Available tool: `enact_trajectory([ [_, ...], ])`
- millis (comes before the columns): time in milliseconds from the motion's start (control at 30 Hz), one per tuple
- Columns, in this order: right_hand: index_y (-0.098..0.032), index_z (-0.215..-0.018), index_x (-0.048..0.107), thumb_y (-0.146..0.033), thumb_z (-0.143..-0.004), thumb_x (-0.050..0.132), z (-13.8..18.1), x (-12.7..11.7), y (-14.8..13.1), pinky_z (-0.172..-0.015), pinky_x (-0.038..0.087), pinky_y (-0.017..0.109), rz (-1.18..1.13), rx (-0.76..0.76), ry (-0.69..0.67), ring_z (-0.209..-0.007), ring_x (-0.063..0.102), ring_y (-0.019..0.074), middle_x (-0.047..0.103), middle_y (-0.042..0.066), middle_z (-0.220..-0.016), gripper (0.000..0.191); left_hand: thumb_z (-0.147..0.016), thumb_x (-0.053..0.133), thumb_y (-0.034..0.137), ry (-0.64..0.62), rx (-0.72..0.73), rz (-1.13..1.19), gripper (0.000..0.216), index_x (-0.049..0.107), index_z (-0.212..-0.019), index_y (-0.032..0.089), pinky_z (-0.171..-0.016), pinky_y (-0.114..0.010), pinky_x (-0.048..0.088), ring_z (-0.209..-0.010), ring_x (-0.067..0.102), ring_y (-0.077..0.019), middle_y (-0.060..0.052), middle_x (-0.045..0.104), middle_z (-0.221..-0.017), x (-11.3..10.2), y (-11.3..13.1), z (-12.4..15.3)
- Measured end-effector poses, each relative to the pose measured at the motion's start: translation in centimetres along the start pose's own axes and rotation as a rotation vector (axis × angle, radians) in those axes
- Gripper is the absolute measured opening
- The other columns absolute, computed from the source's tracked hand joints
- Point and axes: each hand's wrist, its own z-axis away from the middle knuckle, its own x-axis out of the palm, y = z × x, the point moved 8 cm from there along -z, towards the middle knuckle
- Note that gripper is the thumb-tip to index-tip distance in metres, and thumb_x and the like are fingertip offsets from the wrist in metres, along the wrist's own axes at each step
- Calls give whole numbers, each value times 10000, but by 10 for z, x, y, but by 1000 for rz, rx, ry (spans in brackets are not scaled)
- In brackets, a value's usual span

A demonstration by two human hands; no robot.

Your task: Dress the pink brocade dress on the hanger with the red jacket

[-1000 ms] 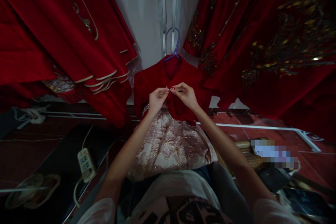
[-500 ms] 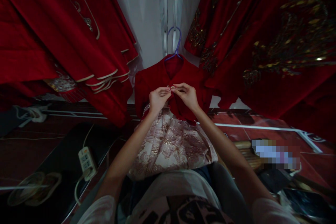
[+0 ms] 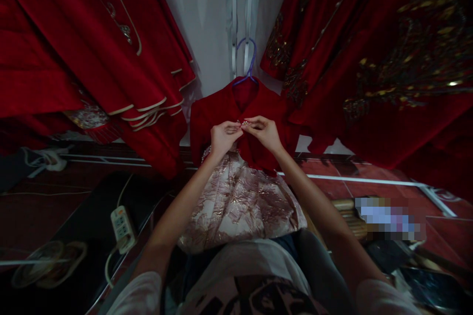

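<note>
The small red jacket [image 3: 218, 108] hangs on a blue hanger [image 3: 248, 54] against the pale wall [image 3: 207, 19], straight in front of the person and at arm's reach. Both hands meet at its front opening. The left hand [image 3: 222, 137] and the right hand [image 3: 264, 133] each have their grip pressed together on the little beaded fastening [image 3: 244, 123] at the chest, thumb against forefinger.

The jacket looks like soft, light velvet, so I would expect it to sag and swing on the hanger rather than hold its shape. The two front edges right beside the fastening seem the sensible place to take it. The beads look small and easy to snag or pull loose, so a fine fingertip pinch suits them better than a full fist.

Below the jacket a pink and gold brocade skirt [image 3: 240, 202] spreads out; it looks stiffer and crisper than the velvet. To either side of the jacket hang larger red robes, the left ones [image 3: 92, 59] trimmed in cream piping and the right ones [image 3: 369, 59] heavy with gold embroidery. Down and left of the jacket a white power strip [image 3: 121, 229] lies on the dark floor.

The light is dim. The fingers cover most of the fastening, so I cannot tell whether it is closed or apart. Down and right of the jacket, one patch is blurred out
</note>
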Motion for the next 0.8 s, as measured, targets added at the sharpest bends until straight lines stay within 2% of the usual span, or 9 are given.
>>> enact_trajectory([
  [233, -157, -918, 664, -324, -680, 743, -3, 3, 2, -774, 532, 306, 32, 17, -20, -787, 638, 148, 687, 52, -890, 300, -678, 719, 267, -91, 19, -4, 169, 690, -793, 148, -722, -298, 575, -711, 690, -153, -59, 732, -813, 5, 4, -3],
  [333, -202, -1043, 619, -301, -752, 659, 4, 8, 6, -793, 528, 298, 45, 2, -43, -884, 608, 152, 645, 48, -1008, 310, -710, 688, 245, -107, 12, 48, 149, 662, -828, 158, -762, -292, 562, -764, 681, -142, -57, 721, -861, 11, 4, 0],
  [367, -226, -1130, 584, -286, -760, 643, 9, 10, 8, -792, 530, 296, 49, -1, -61, -928, 595, 158, 619, 52, -1079, 379, -721, 676, 235, -100, 7, 73, 148, 654, -848, 162, -787, -294, 557, -793, 679, -140, -57, 716, -879, 13, 2, 1],
  [467, -288, -1384, 378, -213, -707, 661, 27, 19, 11, -754, 542, 290, 121, -31, -122, -1033, 550, 187, 468, 87, -1318, 737, -767, 620, 214, -104, -38, 173, 136, 640, -895, 171, -873, -317, 537, -874, 669, -140, -60, 703, -919, 19, -7, 4],
  [533, -291, -1452, 261, -161, -678, 651, 40, 23, 13, -724, 543, 284, 186, -58, -140, -1042, 540, 196, 370, 111, -1396, 876, -793, 589, 223, -120, -61, 216, 132, 637, -906, 173, -893, -328, 530, -898, 664, -142, -64, 698, -938, 23, -15, 6],
  [600, -276, -1462, 227, -131, -684, 611, 48, 24, 15, -687, 535, 277, 218, -57, -152, -953, 564, 175, 385, 123, -1363, 880, -802, 591, 256, -114, -55, 213, 153, 636, -925, 178, -888, -327, 530, -913, 658, -147, -68, 693, -973, 23, -20, 7],
  [700, -263, -1421, 267, -131, -710, 568, 53, 19, 20, -638, 519, 267, 175, 18, -158, -757, 567, 125, 525, 73, -1123, 783, -828, 582, 368, -101, -72, 167, 225, 651, -933, 182, -879, -344, 528, -901, 660, -159, -78, 694, -996, 17, -29, 9],
  [800, -259, -1308, 365, -169, -743, 538, 52, 6, 21, -636, 524, 258, -6, 113, -111, -691, 553, 111, 540, -3, -879, 598, -874, 484, 521, -195, -186, 123, 404, 694, -839, 178, -928, -379, 504, -938, 666, -187, -94, 714, -959, 18, -39, 19],
])
